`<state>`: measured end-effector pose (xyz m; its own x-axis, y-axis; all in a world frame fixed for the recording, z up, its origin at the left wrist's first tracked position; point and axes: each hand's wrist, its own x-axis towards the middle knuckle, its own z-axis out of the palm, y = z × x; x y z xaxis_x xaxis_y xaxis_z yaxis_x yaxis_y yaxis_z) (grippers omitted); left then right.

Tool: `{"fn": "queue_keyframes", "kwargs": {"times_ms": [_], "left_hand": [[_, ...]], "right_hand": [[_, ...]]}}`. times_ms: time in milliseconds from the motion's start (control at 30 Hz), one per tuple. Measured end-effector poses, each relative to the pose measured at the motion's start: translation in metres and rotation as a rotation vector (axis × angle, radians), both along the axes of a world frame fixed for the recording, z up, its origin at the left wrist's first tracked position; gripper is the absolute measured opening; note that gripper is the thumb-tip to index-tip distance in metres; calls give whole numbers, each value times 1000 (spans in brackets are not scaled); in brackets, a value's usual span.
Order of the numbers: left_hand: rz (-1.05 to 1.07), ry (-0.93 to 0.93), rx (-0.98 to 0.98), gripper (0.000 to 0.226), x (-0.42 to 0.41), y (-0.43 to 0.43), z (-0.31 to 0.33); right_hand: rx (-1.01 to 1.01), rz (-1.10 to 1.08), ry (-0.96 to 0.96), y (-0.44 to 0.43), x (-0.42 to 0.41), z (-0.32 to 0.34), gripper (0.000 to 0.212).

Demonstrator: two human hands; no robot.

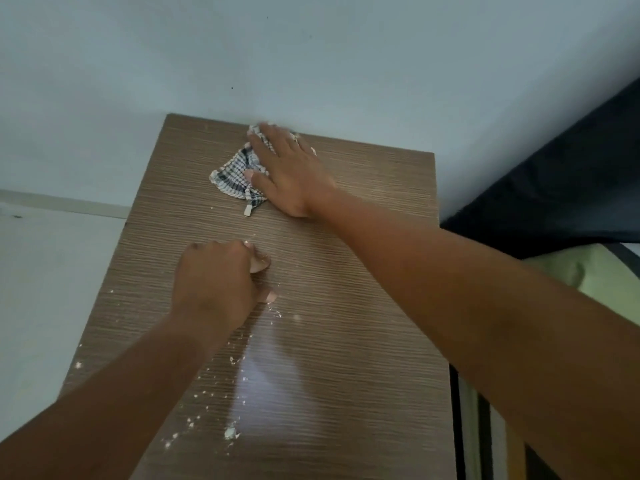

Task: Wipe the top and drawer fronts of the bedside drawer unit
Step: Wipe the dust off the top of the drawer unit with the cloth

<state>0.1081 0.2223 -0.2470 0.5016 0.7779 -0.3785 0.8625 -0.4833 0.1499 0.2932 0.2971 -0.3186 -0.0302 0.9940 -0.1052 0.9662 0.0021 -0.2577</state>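
The brown wood-grain top of the bedside drawer unit (346,271) fills the middle of the view; its drawer fronts are out of sight. My right hand (291,171) lies flat on a checked black-and-white cloth (235,171), pressing it against the top near the back edge by the wall. My left hand (216,282) rests on the middle of the top with its fingers curled in and fingertips touching the wood; it holds nothing that I can see. White crumbs (230,433) are scattered over the front left part of the top.
A pale wall (311,64) stands directly behind the unit. A dark bed edge (554,188) with a green sheet (602,278) is close on the right. Light floor (45,271) lies to the left.
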Motion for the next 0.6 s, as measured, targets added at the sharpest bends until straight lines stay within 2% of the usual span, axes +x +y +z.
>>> {"fn": "queue_keyframes", "kwargs": {"times_ms": [133,233,333,433,500,600], "left_hand": [[-42,16,13,58,-3,4,-5],[-13,-37,5,60,-10,4,-14],[26,-196,-36,58,-30,-6,-28],[68,-379,58,38,-69,-18,-38],[49,-346,142,35,-96,-27,-39],[-105,-172,186,39,-126,-42,-35]], "right_hand": [[0,98,-36,-1,2,-3,69],[-1,166,-61,-18,1,-4,69],[-15,179,-67,-50,-5,0,69],[-17,184,-64,-97,-28,2,72],[-33,181,-44,-132,-51,2,71],[-42,184,-14,-186,-91,5,68]]}}
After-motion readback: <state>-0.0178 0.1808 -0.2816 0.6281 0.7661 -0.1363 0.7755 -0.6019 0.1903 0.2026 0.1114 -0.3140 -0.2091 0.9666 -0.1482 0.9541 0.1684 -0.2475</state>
